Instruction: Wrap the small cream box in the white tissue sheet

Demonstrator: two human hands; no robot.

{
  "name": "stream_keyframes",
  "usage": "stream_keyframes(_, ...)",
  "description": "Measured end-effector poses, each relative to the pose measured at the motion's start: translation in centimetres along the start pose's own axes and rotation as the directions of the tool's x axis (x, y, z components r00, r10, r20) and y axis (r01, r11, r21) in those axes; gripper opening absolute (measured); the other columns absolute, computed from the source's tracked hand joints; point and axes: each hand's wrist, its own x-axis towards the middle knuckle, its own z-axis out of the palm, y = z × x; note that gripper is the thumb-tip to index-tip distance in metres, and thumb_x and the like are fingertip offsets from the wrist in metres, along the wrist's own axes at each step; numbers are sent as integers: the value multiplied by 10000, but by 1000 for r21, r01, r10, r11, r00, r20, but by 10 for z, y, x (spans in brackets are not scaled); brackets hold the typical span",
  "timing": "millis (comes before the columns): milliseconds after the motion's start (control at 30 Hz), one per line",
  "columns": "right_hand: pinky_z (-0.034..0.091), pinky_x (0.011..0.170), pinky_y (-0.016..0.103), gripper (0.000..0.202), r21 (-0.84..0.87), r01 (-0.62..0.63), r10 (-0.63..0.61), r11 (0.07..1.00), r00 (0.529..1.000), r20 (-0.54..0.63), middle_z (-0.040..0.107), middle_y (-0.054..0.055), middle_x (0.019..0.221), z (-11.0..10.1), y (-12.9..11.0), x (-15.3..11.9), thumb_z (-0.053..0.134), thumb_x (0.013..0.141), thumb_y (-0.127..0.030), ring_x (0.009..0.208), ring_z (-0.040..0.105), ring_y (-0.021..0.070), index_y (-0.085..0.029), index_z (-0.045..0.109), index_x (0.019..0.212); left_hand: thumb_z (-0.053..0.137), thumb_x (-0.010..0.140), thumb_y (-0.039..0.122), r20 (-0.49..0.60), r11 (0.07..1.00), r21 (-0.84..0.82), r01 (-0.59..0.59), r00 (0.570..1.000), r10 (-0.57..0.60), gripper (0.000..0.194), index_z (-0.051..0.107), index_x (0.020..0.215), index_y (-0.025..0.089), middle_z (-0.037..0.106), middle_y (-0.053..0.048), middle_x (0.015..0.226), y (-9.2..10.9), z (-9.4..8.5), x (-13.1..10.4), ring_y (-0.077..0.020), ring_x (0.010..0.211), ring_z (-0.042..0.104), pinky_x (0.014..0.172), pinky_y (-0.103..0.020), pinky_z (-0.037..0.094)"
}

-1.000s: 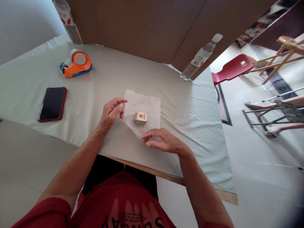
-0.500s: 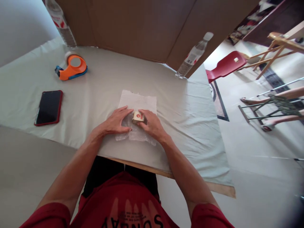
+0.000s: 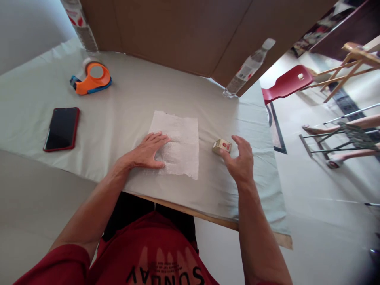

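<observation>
A small cream and gold box point(image 3: 225, 145) with a red round mark sits on the cloth-covered table, right of a whitish, translucent wrinkled sheet point(image 3: 181, 146). My left hand point(image 3: 148, 152) lies palm down on the left part of that sheet, fingers spread. Around the right side of the box is my right hand point(image 3: 241, 158), its thumb at the near edge of the box and its fingers apart, with a gap between them and the box.
To the left lie a red-edged phone point(image 3: 61, 130) and an orange tape dispenser point(image 3: 94, 79). Clear bottles stand at the back left point(image 3: 84, 33) and back right point(image 3: 247, 71), before a brown cardboard panel point(image 3: 178, 35). A red chair point(image 3: 286, 85) is beyond the table.
The box has moved right, off the sheet onto the cloth, and my right hand has moved right with it and opened wider. The sheet lies flatter. My left hand has stayed on its left side.
</observation>
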Motion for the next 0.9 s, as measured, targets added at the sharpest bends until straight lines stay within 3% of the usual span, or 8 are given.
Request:
stream_keyframes(100, 459, 1085, 535, 331, 88, 143, -145, 986, 989, 15, 669, 136, 1281, 5, -48, -2, 602, 900, -330, 1237, 602, 294, -237, 653, 1213, 745, 750, 483, 9, 1000, 2, -1, 1000, 1, 962, 334, 1571, 198, 328, -166, 1648, 1, -2, -1, -364, 1556, 221, 1268, -546, 134)
stream_keyframes(200, 437, 1117, 510, 352, 158, 266, -299, 951, 922, 247, 642, 121, 1366, 24, -87, 0, 608, 905, -311, 1286, 582, 288, -253, 650, 1250, 737, 759, 502, 2, 1000, -8, -6, 1000, 6, 958, 326, 1577, 220, 327, -154, 1651, 1, -2, -1, -359, 1558, 220, 1265, -548, 144)
stream_keyframes(300, 410, 1134, 531, 495, 132, 291, -317, 948, 813, 488, 573, 142, 1469, 51, -99, 4, 640, 887, -377, 1361, 521, 321, -228, 598, 1357, 740, 751, 531, -1, 1000, 3, 7, 1000, -7, 977, 322, 1580, 225, 327, -149, 1652, -2, -3, -2, -357, 1560, 215, 1263, -553, 141)
stream_keyframes(367, 397, 1134, 548, 568, 73, 268, -262, 961, 792, 552, 553, 170, 1485, 65, -96, 5, 640, 887, -433, 1378, 499, 346, -191, 569, 1396, 744, 740, 574, -15, 998, 29, 57, 998, -56, 996, 334, 1575, 218, 334, -156, 1648, -6, -4, -4, -369, 1561, 202, 1260, -577, 115)
stream_keyframes(567, 359, 1152, 537, 623, 40, 231, -219, 972, 829, 514, 511, 191, 1520, 73, -86, -2, 595, 915, -514, 1406, 464, 353, -153, 537, 1419, 755, 733, 594, -62, 982, 53, 181, 982, -178, 955, 413, 1534, 201, 364, -182, 1626, -17, -18, -13, -404, 1544, 228, 1233, -654, 80)
stream_keyframes(767, 364, 1126, 532, 560, 44, 219, -216, 975, 875, 434, 509, 195, 1521, 76, -92, -8, 532, 952, -519, 1399, 466, 351, -156, 573, 1376, 632, 867, 360, -357, 999, -24, -24, 934, 14, 471, 636, 1321, 232, 604, -118, 1446, -6, -17, -7, -309, 1454, 441, 1206, -531, 312)
stream_keyframes(833, 362, 1124, 516, 491, 43, 216, -216, 975, 894, 392, 531, 171, 1507, 76, -94, -8, 512, 969, -480, 1384, 486, 332, -187, 592, 1355, 626, 867, 336, -365, 998, -39, -52, 930, 35, 390, 688, 1236, 228, 664, -116, 1365, -2, -10, -2, -304, 1401, 508, 1177, -518, 364)
stream_keyframes(900, 363, 1121, 515, 468, 39, 226, -223, 973, 887, 405, 550, 156, 1493, 73, -95, -8, 544, 952, -457, 1374, 496, 332, -212, 602, 1346, 683, 824, 386, -287, 999, -28, -37, 957, 28, 423, 705, 1214, 222, 666, -132, 1357, 1, -4, 1, -332, 1382, 523, 1168, -537, 370)
